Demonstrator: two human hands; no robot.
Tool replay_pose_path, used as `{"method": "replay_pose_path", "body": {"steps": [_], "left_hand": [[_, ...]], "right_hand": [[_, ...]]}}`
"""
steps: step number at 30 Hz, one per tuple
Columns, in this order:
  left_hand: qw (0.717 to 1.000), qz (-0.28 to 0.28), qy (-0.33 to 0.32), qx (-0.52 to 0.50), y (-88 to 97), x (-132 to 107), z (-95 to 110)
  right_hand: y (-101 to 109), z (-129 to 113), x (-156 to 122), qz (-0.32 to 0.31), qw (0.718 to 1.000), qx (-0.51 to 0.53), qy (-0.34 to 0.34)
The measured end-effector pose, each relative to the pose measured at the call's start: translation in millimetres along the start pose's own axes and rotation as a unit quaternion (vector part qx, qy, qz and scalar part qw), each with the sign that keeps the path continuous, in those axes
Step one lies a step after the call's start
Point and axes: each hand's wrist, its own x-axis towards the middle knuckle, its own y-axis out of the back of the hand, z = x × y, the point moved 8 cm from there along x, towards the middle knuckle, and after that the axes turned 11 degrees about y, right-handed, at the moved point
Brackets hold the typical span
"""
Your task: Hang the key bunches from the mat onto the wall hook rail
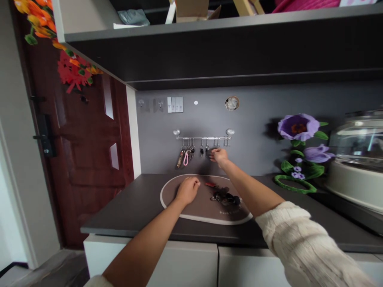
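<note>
My right hand [219,156] is raised to the wall, just under a clear hook rail [203,138]. Its fingers pinch a small dark thing that looks like a key, mostly hidden by the fingertips. Left of it on the rail hang a black key [202,152], a bunch of keys [192,151], a pink loop strap [186,158] and a brown key tag [180,158]. My left hand [188,190] rests on the brown oval mat [172,195] with its fingers curled, nothing showing in them. Right of it lie a pile of dark keys [226,197] and a red item [211,184].
A shelf [224,48] overhangs the counter [125,211]. On the right stand purple fabric flowers [299,126] and a white appliance with a clear cover [353,175]. Two small hooks [160,105] and switches [175,105] are on the wall. A dark red door [92,167] is at left.
</note>
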Motion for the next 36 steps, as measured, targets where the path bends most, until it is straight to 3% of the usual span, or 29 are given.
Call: {"method": "replay_pose_path", "body": {"steps": [10, 16, 21, 27, 36], "left_hand": [[0.997, 0.007, -0.042, 0.058, 5.3, -10.5, 15.5], [0.999, 0.009, -0.039, 0.028, 4.5, -14.2, 23.1], [0.999, 0.022, -0.041, -0.016, 0.1, -19.0, 37.6], [0.997, 0.009, -0.067, -0.039, -6.3, -28.2, 59.3], [0.984, -0.073, -0.15, 0.064, -20.0, -45.2, 83.2]], "right_hand": [[27.3, -9.1, -49.9, -0.088, 0.994, -0.028, 0.051], [48.7, -6.1, -81.8, -0.125, 0.973, -0.121, 0.154], [63.8, -11.0, -109.8, -0.121, 0.949, -0.197, 0.215], [72.4, -13.0, -133.2, -0.119, 0.942, -0.215, 0.228], [92.6, 3.8, -144.9, -0.111, 0.956, -0.185, 0.197]]}}
